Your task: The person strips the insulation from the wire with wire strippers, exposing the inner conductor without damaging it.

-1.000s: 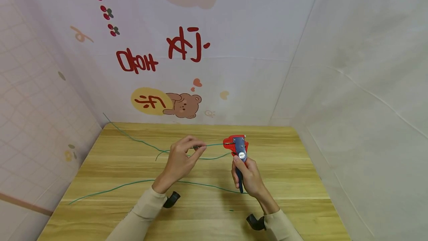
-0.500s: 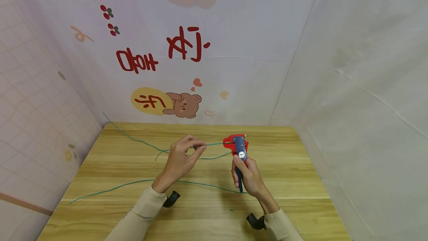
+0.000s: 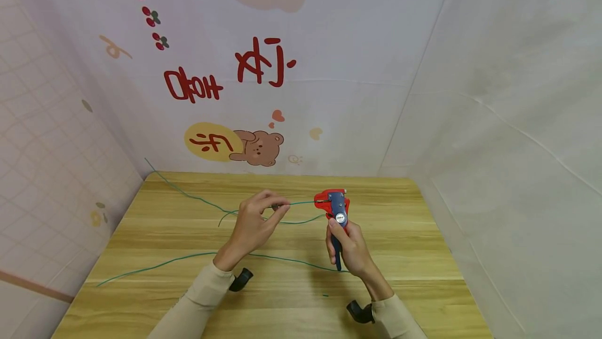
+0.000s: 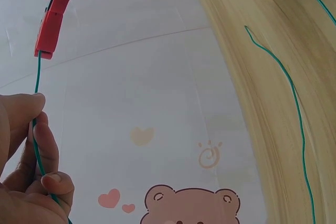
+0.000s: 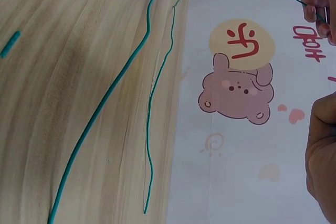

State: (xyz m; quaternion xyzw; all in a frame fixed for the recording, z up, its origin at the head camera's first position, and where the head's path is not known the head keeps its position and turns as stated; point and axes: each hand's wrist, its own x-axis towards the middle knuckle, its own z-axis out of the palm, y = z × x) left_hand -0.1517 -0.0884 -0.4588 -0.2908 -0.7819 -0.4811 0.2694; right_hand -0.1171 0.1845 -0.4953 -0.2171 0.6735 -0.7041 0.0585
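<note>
My left hand [image 3: 256, 221] pinches a green wire [image 3: 302, 203] between thumb and fingertips. In the left wrist view the wire [image 4: 38, 77] runs from the thumb [image 4: 23, 106] up into the red nose of a wire stripper [image 4: 51, 30]. My right hand [image 3: 351, 247] grips the red and blue wire stripper [image 3: 337, 204] by its dark handles, thumb on the near side. The wire's end enters the stripper's jaws; how the blades stand inside is hidden. At the right edge of the right wrist view, part of my right hand [image 5: 323, 150] shows, without the tool.
A second green wire [image 3: 188, 195] lies across the back of the wooden table [image 3: 400, 234]. Another wire [image 3: 164, 263] stretches along the front, beneath both arms. A short green scrap [image 3: 325, 295] lies near the front. White printed sheets [image 3: 329, 67] wall in the back and sides.
Almost nothing differs. Both hands, the wire and the wire stripper keep their places, apart from a very slight shift of the head view.
</note>
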